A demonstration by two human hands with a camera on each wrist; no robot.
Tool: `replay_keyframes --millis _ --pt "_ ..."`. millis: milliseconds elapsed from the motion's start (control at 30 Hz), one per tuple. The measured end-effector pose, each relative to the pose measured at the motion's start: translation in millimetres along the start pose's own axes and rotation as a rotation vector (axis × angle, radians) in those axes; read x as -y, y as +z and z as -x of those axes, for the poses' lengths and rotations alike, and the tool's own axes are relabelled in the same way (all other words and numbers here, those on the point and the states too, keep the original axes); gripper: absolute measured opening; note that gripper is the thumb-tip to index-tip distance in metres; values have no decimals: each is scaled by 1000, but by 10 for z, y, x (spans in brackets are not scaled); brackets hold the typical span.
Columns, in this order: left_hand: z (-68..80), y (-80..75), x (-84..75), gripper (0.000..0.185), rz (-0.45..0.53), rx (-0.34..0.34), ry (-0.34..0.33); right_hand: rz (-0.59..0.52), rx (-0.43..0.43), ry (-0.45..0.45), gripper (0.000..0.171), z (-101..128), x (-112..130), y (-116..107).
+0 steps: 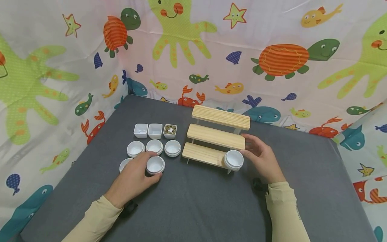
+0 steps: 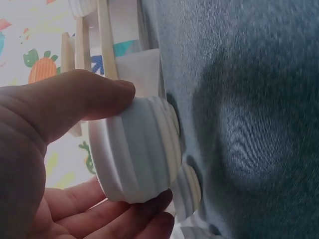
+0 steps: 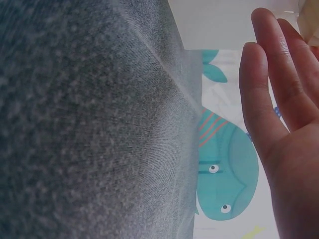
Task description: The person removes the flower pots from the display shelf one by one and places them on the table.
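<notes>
With its thumb and fingers on opposite sides, my left hand [image 1: 134,178] grips a white round bowl [image 1: 155,165] with ridged walls. In the left wrist view the bowl [image 2: 137,149] looks tilted on its side because of the camera angle. Just beyond the right end of a three-tier wooden stand [image 1: 216,136] is my right hand [image 1: 262,158], its fingers extended by the middle and lowest tiers. White round bowls [image 1: 233,159], seemingly stacked, sit at the right end of the lowest tier near my right thumb. Whether that thumb touches them I cannot tell.
Beyond my left hand stand white round bowls [image 1: 172,148], with another bowl [image 1: 125,164] partly hidden by that hand. Behind them are two white square dishes [image 1: 155,131] and a square pot [image 1: 170,131] with speckled contents. Patterned curtains [image 1: 187,37] border the grey cloth-covered table [image 1: 205,201].
</notes>
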State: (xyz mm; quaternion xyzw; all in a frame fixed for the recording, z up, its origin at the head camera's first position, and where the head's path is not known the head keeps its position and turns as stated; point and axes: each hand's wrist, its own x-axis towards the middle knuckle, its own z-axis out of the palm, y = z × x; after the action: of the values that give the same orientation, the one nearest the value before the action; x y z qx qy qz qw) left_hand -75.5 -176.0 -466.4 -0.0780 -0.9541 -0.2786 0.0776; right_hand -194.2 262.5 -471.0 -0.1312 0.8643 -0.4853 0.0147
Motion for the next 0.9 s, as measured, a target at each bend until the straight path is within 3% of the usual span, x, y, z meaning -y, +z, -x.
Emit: replay_keyframes --millis 400,900 --pt "-9 14 95 65 -83 -12 65 2 -15 -12 60 0 -23 10" --pt "-28 38 202 65 -115 33 61 22 -12 -11 61 5 -9 25"
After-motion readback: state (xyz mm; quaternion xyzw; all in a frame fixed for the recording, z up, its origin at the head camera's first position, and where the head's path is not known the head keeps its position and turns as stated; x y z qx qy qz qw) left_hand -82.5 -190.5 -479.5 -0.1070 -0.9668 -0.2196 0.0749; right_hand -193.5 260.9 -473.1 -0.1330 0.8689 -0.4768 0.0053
